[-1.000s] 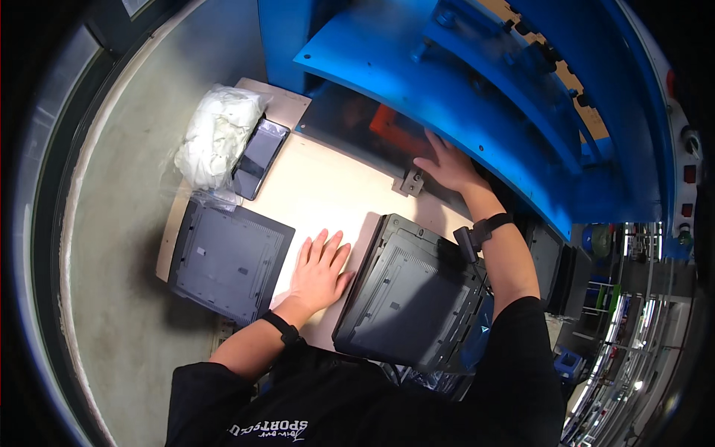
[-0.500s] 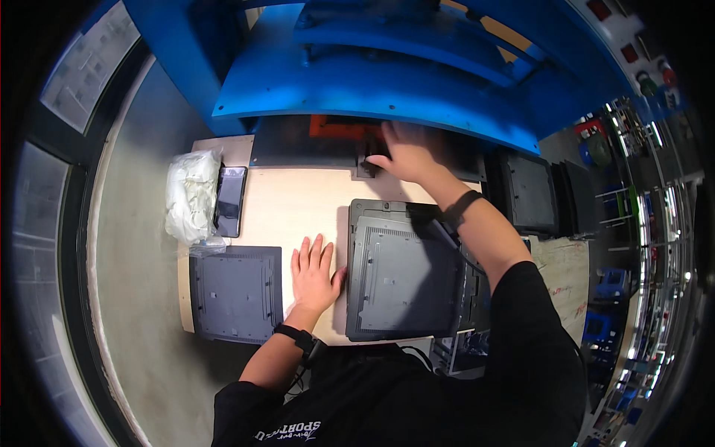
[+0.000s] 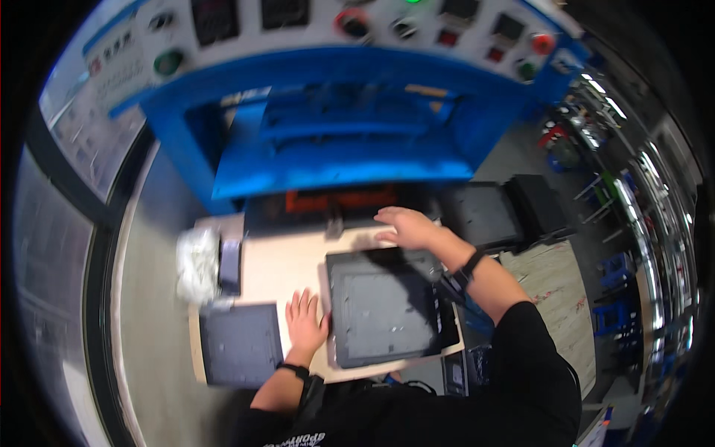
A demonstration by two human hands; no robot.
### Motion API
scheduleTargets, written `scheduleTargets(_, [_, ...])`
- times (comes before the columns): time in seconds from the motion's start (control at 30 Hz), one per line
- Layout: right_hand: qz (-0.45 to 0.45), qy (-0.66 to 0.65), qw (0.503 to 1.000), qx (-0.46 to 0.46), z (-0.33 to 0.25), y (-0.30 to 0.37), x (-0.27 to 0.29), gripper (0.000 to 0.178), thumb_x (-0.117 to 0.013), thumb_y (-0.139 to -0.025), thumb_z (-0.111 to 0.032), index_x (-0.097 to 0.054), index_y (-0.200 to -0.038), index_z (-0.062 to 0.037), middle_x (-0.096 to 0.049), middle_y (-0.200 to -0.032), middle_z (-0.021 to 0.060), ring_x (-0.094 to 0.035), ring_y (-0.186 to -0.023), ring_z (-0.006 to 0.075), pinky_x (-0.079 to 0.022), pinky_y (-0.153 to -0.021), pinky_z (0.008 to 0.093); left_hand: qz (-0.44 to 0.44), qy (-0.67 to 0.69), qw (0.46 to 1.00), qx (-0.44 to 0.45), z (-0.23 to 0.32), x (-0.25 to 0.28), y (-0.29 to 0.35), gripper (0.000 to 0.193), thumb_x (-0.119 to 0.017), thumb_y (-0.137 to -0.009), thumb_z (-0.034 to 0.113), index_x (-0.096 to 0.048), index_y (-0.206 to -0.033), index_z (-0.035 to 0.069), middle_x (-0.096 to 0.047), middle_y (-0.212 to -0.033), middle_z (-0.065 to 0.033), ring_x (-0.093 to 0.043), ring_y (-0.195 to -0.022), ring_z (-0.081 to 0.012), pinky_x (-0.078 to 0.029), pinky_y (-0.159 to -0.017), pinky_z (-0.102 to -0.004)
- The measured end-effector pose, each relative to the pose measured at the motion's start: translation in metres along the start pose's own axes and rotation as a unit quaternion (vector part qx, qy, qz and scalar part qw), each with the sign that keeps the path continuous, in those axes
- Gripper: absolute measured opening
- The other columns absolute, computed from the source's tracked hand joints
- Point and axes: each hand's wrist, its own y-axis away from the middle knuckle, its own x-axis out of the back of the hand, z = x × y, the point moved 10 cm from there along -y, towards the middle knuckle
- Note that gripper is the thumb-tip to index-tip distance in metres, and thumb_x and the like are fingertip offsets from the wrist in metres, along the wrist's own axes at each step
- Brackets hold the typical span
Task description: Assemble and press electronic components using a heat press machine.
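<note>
My left hand (image 3: 304, 325) lies flat on the wooden tabletop (image 3: 279, 261), fingers spread and holding nothing. It rests between two dark grey plastic covers that resemble laptop bottom covers. The left cover (image 3: 240, 344) lies flat; the right cover (image 3: 387, 309) sits on darker pieces, close to my left thumb. Above the far edge of the right cover is my right hand (image 3: 406, 228), empty, with its fingers stretched out to the left. Just beyond it, under the blue press (image 3: 342, 167), are an orange-red part (image 3: 309, 200) and a small metal block (image 3: 335, 226), both blurred.
A control panel (image 3: 417, 33) with knobs and buttons spans the top of the press. At the left stand a white plastic bag (image 3: 198, 264) and a dark phone-like slab (image 3: 230, 267). More dark covers (image 3: 488, 214) are stacked at the right, by a marbled board (image 3: 555, 298).
The view has tilted up, bringing the control panel into sight. My right hand has come back from the orange-red part toward the right cover. My left hand stays flat on the tabletop.
</note>
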Motion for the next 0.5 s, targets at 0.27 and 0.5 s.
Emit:
scheduleTargets(0.27, [0.401,0.386,0.829,-0.052,-0.054,0.096,0.335,0.057,-0.054,-0.08,0.0,-0.035,-0.133,0.0071,-0.032,-0.14,0.0275,-0.032,-0.131,0.0393,-0.028,-0.108,0.0439,0.002,-0.02,0.999,-0.025,0.018,0.005,-0.001,0.054,-0.061,-0.079,0.031,-0.05,-0.125,0.004,-0.038,-0.14,-0.0155,-0.024,-0.134,-0.0355,-0.015,-0.109,-0.051])
scheduleTargets(0.5, [0.337,0.223,0.914,-0.03,-0.06,0.075,0.291,0.047,-0.063,-0.082,-0.018,-0.049,-0.124,-0.0008,-0.044,-0.135,0.0205,-0.039,-0.127,0.0357,-0.033,-0.105,0.0466,0.018,0.231,0.965,0.121,-0.062,-0.022,-0.009,0.038,-0.051,-0.091,0.026,-0.053,-0.119,0.0,-0.049,-0.128,-0.0169,-0.041,-0.123,-0.0306,-0.027,-0.105,-0.0421])
